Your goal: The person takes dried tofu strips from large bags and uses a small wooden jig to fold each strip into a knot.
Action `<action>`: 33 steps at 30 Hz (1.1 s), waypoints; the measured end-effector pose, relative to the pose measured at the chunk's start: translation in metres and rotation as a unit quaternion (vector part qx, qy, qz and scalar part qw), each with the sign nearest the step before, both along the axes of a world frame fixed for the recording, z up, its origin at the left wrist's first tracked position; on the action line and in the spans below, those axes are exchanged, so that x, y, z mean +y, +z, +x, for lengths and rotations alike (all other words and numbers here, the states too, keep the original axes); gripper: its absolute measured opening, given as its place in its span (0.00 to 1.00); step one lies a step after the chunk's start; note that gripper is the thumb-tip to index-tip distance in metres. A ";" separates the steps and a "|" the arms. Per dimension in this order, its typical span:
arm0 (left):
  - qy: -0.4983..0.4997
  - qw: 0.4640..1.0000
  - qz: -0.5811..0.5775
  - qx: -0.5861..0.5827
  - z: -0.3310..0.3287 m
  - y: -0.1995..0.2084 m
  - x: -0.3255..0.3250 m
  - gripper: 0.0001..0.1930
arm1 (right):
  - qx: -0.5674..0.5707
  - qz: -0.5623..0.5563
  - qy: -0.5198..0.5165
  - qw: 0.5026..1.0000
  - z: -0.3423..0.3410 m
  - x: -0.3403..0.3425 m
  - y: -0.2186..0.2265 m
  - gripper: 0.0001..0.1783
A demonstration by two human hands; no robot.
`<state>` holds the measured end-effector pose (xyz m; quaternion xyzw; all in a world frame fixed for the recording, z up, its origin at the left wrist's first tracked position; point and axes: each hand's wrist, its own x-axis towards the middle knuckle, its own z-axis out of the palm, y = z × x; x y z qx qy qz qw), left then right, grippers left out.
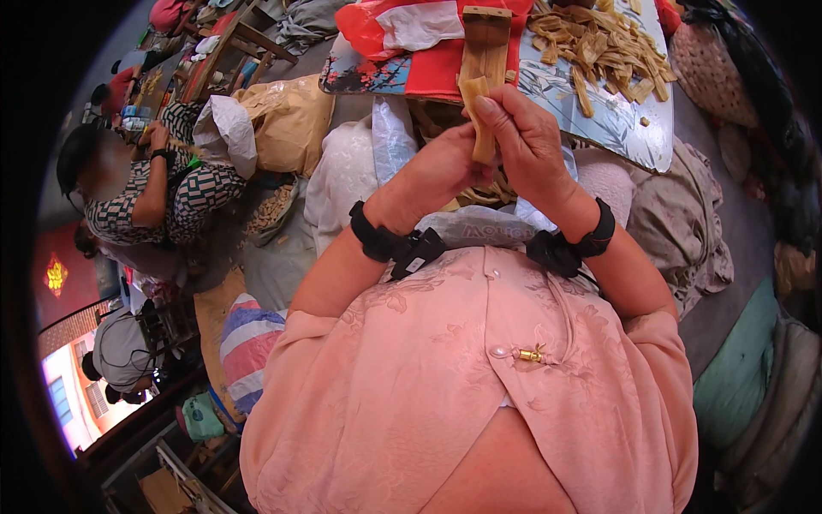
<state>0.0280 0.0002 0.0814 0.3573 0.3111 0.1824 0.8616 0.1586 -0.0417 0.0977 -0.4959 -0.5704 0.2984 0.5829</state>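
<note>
Both hands are together in front of my chest, at the near edge of the table. My right hand (533,146) pinches a flat amber-yellow strip (479,120) between thumb and fingers, near its middle. Below it, my left hand (441,167) is closed round the lower end of the same strip; some of its fingers are hidden behind it. The strip stands nearly upright, its upper end overlapping a long wooden block (485,51) that juts over the table edge on red cloth (432,77). More strips lie in a pile (595,43) at the table's right.
The patterned tabletop (642,141) ends just beyond my hands. A plastic bag (475,224) lies on my lap. To the left are a brown paper sack (287,120) and a bag of small pieces (272,206). A person (141,188) sits further left; bundled cloth (685,214) lies right.
</note>
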 end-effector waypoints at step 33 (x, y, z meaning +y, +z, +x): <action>0.142 0.902 0.407 0.018 -0.012 0.008 0.007 0.07 | 0.232 -0.162 0.199 0.938 0.016 -0.012 0.004 0.11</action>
